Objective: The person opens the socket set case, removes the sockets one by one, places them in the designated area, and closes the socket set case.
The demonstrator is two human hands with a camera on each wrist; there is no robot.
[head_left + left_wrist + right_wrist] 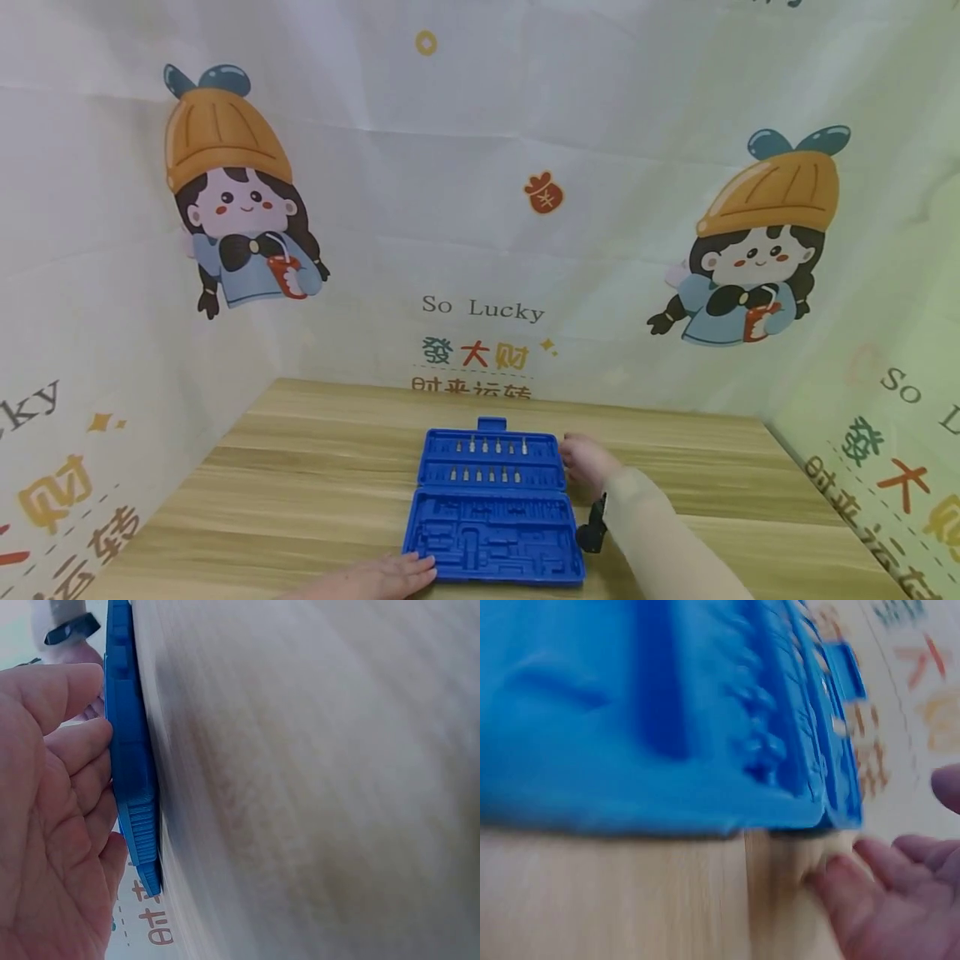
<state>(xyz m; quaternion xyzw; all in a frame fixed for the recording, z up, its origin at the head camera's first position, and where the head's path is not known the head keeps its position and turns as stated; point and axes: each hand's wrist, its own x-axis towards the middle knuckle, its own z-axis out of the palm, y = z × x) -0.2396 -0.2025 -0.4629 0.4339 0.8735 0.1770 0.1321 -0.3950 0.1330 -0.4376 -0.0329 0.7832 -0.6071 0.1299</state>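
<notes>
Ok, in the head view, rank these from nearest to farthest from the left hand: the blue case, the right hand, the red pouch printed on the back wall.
1. Blue case: touching the left hand at its near left corner.
2. Right hand: across the case, at its far right edge.
3. Red pouch: high on the back wall.

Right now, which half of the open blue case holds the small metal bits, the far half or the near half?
The far half, beside the right hand, holds two rows of bits. The near half, touched by the left hand, shows only empty moulded slots.

Head high, forward-down; wrists close; all share blue case [495, 508].
</notes>
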